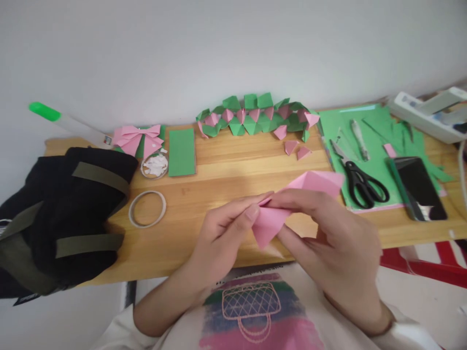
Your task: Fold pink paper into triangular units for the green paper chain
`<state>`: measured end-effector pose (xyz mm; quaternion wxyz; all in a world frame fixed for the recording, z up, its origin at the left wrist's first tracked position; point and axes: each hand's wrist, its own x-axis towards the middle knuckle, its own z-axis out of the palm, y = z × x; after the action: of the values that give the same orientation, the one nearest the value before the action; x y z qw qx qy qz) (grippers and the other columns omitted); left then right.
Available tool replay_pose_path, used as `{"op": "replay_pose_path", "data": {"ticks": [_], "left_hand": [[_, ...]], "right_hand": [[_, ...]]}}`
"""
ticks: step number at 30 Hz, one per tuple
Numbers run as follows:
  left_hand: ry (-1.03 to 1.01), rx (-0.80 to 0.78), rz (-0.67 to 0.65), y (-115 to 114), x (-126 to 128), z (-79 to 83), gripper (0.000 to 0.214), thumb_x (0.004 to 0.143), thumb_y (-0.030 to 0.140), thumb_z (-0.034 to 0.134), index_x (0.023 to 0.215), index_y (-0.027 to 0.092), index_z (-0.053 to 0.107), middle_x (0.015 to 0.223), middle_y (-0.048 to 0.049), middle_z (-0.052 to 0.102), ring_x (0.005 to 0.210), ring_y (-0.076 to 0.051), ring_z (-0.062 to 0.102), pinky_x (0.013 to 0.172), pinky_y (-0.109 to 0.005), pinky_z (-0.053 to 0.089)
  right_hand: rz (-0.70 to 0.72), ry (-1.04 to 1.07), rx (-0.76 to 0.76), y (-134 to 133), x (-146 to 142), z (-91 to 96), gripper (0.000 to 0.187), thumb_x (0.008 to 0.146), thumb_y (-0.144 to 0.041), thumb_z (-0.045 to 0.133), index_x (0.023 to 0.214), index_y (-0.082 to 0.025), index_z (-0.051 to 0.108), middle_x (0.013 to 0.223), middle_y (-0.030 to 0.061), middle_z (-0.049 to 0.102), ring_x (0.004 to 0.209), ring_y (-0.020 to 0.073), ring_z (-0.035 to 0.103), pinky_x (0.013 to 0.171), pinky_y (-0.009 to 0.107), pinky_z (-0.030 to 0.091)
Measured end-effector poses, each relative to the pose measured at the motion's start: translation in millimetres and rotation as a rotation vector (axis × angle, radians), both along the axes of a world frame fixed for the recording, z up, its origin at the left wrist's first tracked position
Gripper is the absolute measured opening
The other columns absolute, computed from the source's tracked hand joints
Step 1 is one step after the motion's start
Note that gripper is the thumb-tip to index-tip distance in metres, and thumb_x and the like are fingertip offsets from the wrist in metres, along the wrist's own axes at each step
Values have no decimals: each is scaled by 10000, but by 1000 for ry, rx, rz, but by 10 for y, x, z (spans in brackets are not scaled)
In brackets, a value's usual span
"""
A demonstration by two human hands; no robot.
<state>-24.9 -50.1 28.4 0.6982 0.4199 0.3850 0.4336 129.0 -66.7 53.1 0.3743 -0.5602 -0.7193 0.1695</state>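
A folded piece of pink paper [270, 226] is held over the front of the table between both hands. My left hand [226, 231] pinches its left corner, thumb on top. My right hand [328, 236] grips it from the right, with the index finger along the upper fold and the thumb below. A pink flap sticks up behind the right fingers. Beyond the hands lies a curved chain of green and pink folded paper pieces [251, 115]. Two loose pink folded pieces [291, 147] rest near its right end.
Scissors [361, 182], a cutter [360, 141] and green paper sheets [332, 129] lie right, with a phone [419, 187] and power strip [426, 116]. Left are a black bag [83, 209], a tape roll [131, 211], a pink bow [136, 138] and a green paper stack [181, 152].
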Motion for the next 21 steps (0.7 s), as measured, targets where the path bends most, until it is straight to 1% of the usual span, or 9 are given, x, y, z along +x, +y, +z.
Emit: {"op": "replay_pose_path", "data": {"ticks": [2,4,7,9,11,14,17,19,21], "left_hand": [[-44,-28,1,15,5,-51,215,949,305,596,1071,349,768,1077,28,777,1105,-168,676,1039,-284,484],[-63,-44,10,26,4,-97,190,935,323,617,1026,354,782,1018,32,786,1034,-152,693,994,-263,498],[-76,-76,44,24,6,-148,156,904,349,657,980,344,794,950,28,791,938,-143,704,891,-240,526],[-70,-104,86,16,14,-171,140,874,373,690,950,333,801,901,25,790,866,-137,704,818,-227,538],[-50,-117,125,11,26,-182,127,837,389,727,904,317,808,862,20,789,817,-133,701,776,-220,542],[-34,-123,134,21,48,-173,153,794,401,766,876,281,814,845,-9,790,808,-155,709,787,-253,558],[-9,-127,138,42,65,-144,203,765,422,785,861,246,818,818,-35,788,795,-182,716,799,-293,571],[37,-125,159,55,65,-126,220,757,435,786,823,228,817,777,-36,781,775,-179,708,795,-291,568],[79,-129,171,69,56,-113,205,763,424,780,783,223,813,720,-21,765,730,-158,688,759,-265,560]], "right_hand": [[-20,90,-68,-3,15,-13,194,862,-90,621,1018,-203,640,953,-26,776,767,80,730,716,151,561],[-42,158,-110,5,30,-16,165,877,-104,609,1003,-198,658,935,-25,774,758,72,728,717,142,560],[-66,218,-147,23,34,-14,105,878,-116,613,910,-200,666,770,-56,753,610,51,685,595,129,533],[-80,247,-170,35,25,-13,94,871,-120,617,845,-200,661,680,-69,723,527,44,638,493,129,483],[-86,274,-189,45,14,-15,106,866,-122,617,802,-196,659,637,-69,702,495,45,614,424,134,426],[-87,306,-200,64,-4,-28,139,861,-122,612,747,-190,650,589,-67,673,466,46,589,386,140,379],[-107,299,-184,77,-26,-48,165,855,-134,628,700,-189,635,551,-66,642,445,49,572,382,147,370],[-141,279,-170,64,-35,-55,159,854,-171,654,698,-195,633,552,-63,642,441,57,576,388,157,388],[-195,242,-128,27,-25,-46,98,847,-217,687,758,-208,649,588,-53,669,458,74,600,413,176,433]]}}
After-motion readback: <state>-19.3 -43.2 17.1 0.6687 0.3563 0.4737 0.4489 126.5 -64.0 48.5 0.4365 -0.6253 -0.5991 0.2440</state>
